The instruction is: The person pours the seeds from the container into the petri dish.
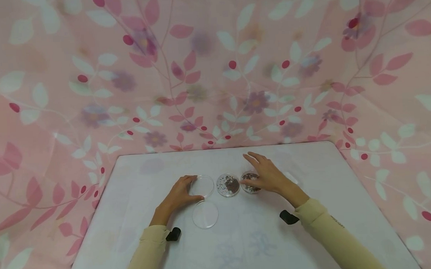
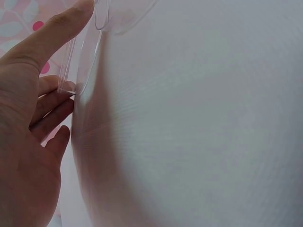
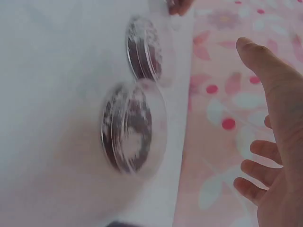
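My left hand holds a clear petri dish by its rim, thumb on the near side and fingers on the far side. The left wrist view shows that dish edge-on between thumb and fingers. Just below it lies a clear round lid or dish. In the middle sits a petri dish with dark brown grains and white bits. My right hand, fingers spread, is over another such dish and partly hides it. In the right wrist view, this hand stands apart from the filled dish.
A white cloth covers the table. Another clear round piece lies behind my right wrist, partly hidden. A pink floral curtain hangs along the table's back edge. Black wrist devices sit at both cuffs.
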Available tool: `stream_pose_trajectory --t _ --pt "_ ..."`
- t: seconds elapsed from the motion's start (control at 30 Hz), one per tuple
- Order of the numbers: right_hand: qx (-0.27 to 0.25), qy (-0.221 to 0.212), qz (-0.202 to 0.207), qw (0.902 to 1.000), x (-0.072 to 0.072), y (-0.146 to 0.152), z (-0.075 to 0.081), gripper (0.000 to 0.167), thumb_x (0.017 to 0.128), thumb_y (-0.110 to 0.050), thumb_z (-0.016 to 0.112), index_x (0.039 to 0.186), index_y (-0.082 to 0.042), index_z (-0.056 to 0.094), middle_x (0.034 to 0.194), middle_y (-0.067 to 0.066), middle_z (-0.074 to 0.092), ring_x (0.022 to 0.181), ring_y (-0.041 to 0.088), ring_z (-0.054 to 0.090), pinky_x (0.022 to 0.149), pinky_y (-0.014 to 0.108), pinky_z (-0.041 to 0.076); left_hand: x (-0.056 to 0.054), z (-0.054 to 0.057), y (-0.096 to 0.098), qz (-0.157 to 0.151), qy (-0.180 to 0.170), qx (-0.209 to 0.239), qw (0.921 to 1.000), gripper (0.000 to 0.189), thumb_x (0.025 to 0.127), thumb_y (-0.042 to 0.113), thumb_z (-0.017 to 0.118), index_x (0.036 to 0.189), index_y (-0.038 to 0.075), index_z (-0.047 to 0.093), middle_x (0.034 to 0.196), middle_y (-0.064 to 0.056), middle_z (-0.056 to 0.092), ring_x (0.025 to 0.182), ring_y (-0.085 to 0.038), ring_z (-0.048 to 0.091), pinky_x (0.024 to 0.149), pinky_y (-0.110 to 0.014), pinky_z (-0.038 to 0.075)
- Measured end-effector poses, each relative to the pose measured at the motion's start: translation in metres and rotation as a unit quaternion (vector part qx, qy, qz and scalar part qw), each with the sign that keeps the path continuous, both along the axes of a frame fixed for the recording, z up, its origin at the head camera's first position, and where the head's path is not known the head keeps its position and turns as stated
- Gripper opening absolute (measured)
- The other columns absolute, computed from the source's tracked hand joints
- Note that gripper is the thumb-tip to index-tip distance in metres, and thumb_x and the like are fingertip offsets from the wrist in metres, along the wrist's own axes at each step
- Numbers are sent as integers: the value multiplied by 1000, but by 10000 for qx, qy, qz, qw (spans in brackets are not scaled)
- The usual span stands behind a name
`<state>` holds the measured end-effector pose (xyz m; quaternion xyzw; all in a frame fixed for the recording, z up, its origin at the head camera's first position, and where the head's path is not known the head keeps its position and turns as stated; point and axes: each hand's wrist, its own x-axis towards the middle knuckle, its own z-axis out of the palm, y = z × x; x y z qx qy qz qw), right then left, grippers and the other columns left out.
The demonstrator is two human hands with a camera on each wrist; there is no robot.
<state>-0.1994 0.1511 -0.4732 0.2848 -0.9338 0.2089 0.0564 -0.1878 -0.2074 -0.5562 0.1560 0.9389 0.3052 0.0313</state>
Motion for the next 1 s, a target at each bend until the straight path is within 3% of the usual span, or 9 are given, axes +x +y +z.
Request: stream_pose_trajectory --t 0.2,0.3,0.4,0.6,0.8,1.0 --pt "-554 477 -499 9961 5 43 -1 97 73 -45 85 150 -10 38 149 19 42 135 41 42 106 64 37 0 -2 0 -28 12 -48 10000 89 67 55 85 140 14 54 140 -8 56 134 -27 49 113 -49 40" --pt "-955 781 -788 9892 7 67 -9 98 69 -38 89 148 -5 41 146 23 44 131 44 43 103 65 39 -1 -2 -1 -56 -1 -60 10000 90 67 56 84 140 14 53 141 -8 55 134 -27 48 114 -48 40" --pt "-1338 807 -1182 9806 12 90 -19 100 66 -31 91 148 -5 40 145 25 44 130 46 43 103 67 38 -2 -4 -1 -73 18 -51 10000 90 67 56 84 140 13 53 140 -8 55 134 -27 48 113 -48 40" --pt "-1891 428 -1941 9616 25 120 -45 106 64 -26 92 151 -6 34 145 27 41 132 46 40 103 69 36 -2 -4 -2 -35 145 14 9999 89 68 54 85 139 12 54 140 -9 56 133 -29 50 111 -50 41" --pt "-2409 -395 -2252 9432 35 129 -74 113 69 -28 90 157 -9 20 150 26 39 136 43 40 103 63 39 -1 -2 -2 -15 117 51 9999 89 67 53 85 140 13 54 140 -9 56 133 -29 49 111 -51 41" --pt "-2735 -1213 -2487 9212 41 128 -89 114 76 -32 85 159 -17 9 156 20 34 138 45 39 108 62 36 -1 -2 -1 -43 35 51 10000 90 67 57 84 140 13 53 141 -8 55 134 -28 49 112 -50 40"
